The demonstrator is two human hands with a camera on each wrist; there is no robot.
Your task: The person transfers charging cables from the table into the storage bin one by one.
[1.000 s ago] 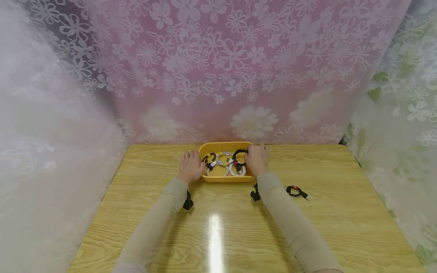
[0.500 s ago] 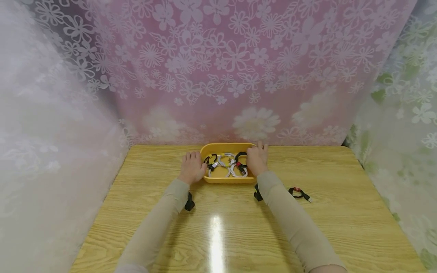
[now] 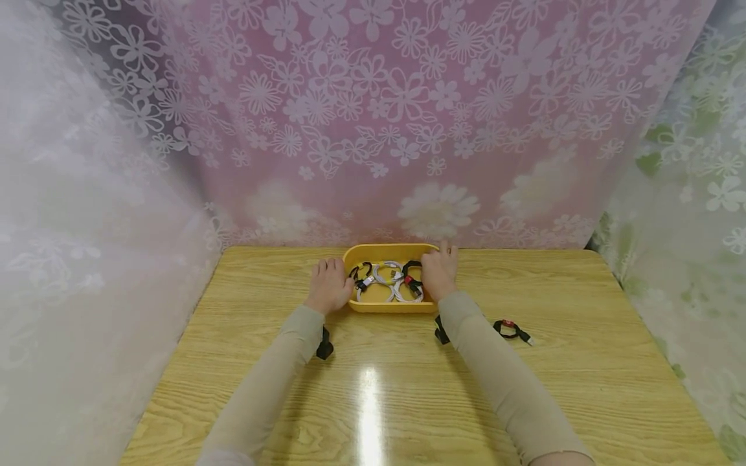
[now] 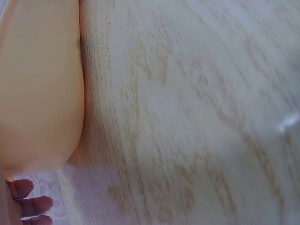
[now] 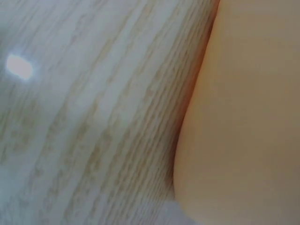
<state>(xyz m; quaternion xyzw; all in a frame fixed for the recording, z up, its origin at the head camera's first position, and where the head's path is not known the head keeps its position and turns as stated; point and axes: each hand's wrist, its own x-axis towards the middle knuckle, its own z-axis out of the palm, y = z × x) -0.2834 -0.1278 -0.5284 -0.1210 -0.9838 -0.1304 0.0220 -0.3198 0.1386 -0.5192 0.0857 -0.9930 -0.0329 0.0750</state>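
Note:
A yellow plastic bin (image 3: 393, 308) stands at the far edge of the table, with several coiled cables inside. Among them are white coils (image 3: 375, 294) and a black coil (image 3: 411, 265) with a red tie. My left hand (image 3: 329, 285) holds the bin's left end, its thumb at the rim. At the opposite end my right hand (image 3: 440, 270) grips the rim and partly covers the black coil. In the left wrist view the bin's wall (image 4: 37, 84) fills the left side, with fingertips (image 4: 37, 205) below it. The right wrist view shows the bin's wall (image 5: 243, 117) but no fingers.
A black coiled USB cable (image 3: 511, 330) with a red tie lies on the wooden table (image 3: 280, 388), right of the right forearm. A pink floral curtain (image 3: 373, 129) hangs right behind the table. Black camera mounts (image 3: 325, 344) sit under the wrists.
The whole view has shifted slightly, and the bin with both hands appears a little to the right. Both hands keep their places on the bin.

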